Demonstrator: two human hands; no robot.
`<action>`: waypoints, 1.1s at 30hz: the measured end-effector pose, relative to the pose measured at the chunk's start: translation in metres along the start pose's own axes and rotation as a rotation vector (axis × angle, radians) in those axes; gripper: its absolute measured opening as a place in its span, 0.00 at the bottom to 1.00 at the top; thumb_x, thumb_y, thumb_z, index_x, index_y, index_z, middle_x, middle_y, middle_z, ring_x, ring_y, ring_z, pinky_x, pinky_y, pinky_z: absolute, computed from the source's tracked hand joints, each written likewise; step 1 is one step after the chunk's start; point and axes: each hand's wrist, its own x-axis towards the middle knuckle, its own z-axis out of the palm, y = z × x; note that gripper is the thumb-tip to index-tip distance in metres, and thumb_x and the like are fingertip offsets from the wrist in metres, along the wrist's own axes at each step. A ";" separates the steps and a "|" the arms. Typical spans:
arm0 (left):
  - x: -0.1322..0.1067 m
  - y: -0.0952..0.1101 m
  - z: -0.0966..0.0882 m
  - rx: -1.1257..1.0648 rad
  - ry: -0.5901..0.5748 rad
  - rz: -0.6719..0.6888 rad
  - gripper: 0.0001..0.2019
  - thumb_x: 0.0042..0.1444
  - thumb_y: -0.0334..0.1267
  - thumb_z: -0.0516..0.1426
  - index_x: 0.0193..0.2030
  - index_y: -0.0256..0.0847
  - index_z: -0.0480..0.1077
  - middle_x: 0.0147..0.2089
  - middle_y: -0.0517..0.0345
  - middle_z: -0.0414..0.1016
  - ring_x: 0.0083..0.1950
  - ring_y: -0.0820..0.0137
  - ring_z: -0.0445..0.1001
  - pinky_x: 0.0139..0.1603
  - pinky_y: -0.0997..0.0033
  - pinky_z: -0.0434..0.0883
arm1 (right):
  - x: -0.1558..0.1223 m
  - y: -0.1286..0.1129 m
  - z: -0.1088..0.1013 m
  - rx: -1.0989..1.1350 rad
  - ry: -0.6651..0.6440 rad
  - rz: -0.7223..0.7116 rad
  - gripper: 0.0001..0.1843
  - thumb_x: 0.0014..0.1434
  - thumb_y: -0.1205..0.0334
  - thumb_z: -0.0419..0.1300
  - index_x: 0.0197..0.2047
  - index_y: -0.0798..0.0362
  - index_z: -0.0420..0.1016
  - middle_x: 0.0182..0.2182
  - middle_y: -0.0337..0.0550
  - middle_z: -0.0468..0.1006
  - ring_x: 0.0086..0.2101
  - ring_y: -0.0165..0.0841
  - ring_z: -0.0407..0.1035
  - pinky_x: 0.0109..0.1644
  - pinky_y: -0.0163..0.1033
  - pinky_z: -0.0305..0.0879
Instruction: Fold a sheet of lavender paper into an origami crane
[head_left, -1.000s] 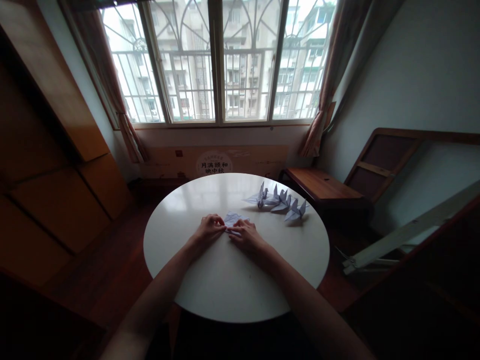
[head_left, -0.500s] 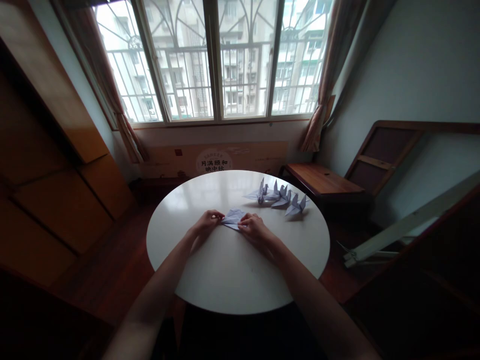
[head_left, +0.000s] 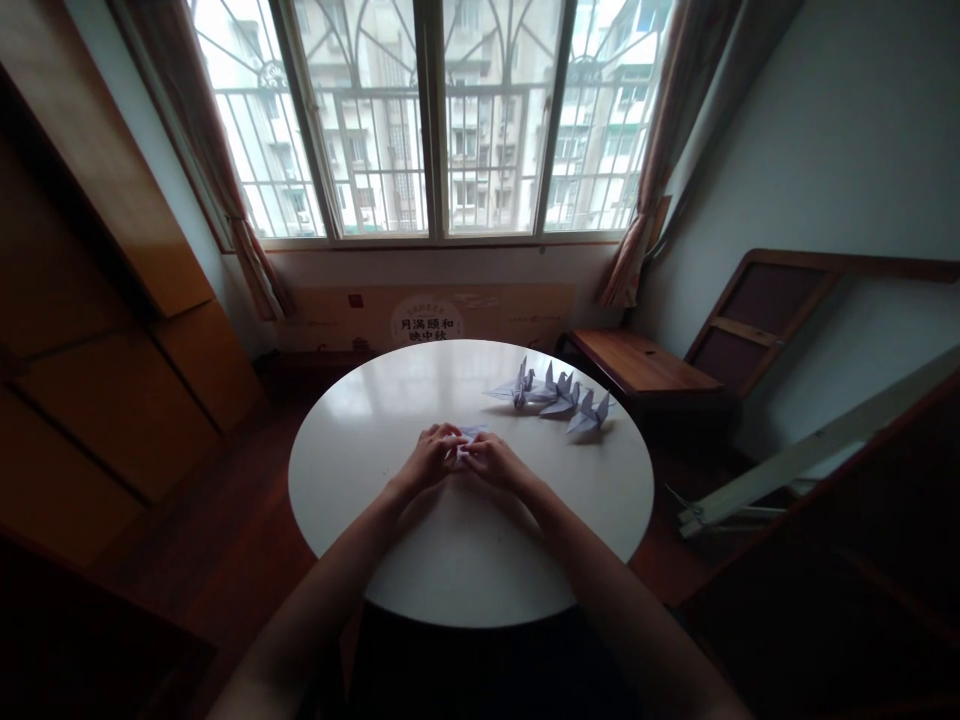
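Note:
Between my two hands, near the middle of the round white table point(head_left: 457, 570), is a folded sheet of pale lilac paper point(head_left: 471, 432). Both hands cover most of it; a strip shows beyond the fingers and a bit at the near side. My left hand point(head_left: 431, 455) pinches the paper's left part with bent fingers. My right hand point(head_left: 491, 460) grips it from the right, thumb and fingers pressed together close to the left fingertips. Several folded paper cranes point(head_left: 559, 390) of the same colour stand in a group to the far right of my hands.
A low wooden bench point(head_left: 641, 360) stands behind the table on the right, by a leaning wooden frame point(head_left: 750, 315). Wooden cabinets point(head_left: 150, 400) line the left side. A printed panel point(head_left: 427, 315) sits below the barred window point(head_left: 487, 130).
My hands have come closer together over the paper, the left one moving right. The paper, spread between them before, is now mostly covered. The cranes have stayed put.

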 end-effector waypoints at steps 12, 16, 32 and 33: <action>-0.001 -0.014 0.002 -0.169 -0.096 -0.028 0.11 0.59 0.41 0.56 0.44 0.45 0.78 0.48 0.54 0.76 0.48 0.66 0.75 0.54 0.66 0.69 | 0.002 0.006 -0.015 -0.109 0.187 0.421 0.17 0.59 0.58 0.58 0.51 0.51 0.76 0.44 0.48 0.74 0.46 0.39 0.67 0.52 0.42 0.59; 0.000 -0.016 0.002 -0.218 -0.099 -0.032 0.10 0.57 0.42 0.58 0.42 0.45 0.78 0.50 0.54 0.76 0.50 0.65 0.75 0.55 0.67 0.68 | -0.002 0.010 -0.022 -0.153 0.169 0.563 0.20 0.59 0.53 0.57 0.52 0.50 0.75 0.47 0.49 0.72 0.48 0.42 0.65 0.51 0.45 0.57; 0.001 -0.012 0.004 -0.098 -0.180 -0.095 0.14 0.59 0.45 0.55 0.49 0.48 0.76 0.56 0.54 0.72 0.58 0.61 0.70 0.64 0.56 0.59 | -0.001 0.007 -0.020 -0.194 0.116 0.646 0.17 0.56 0.53 0.59 0.46 0.50 0.75 0.45 0.49 0.72 0.48 0.44 0.63 0.50 0.47 0.54; 0.001 -0.012 0.004 -0.100 -0.179 -0.095 0.14 0.59 0.45 0.55 0.49 0.48 0.76 0.56 0.54 0.72 0.57 0.61 0.70 0.64 0.56 0.59 | -0.002 0.007 -0.020 -0.192 0.125 0.640 0.16 0.56 0.53 0.60 0.46 0.50 0.75 0.44 0.49 0.72 0.48 0.44 0.63 0.50 0.47 0.54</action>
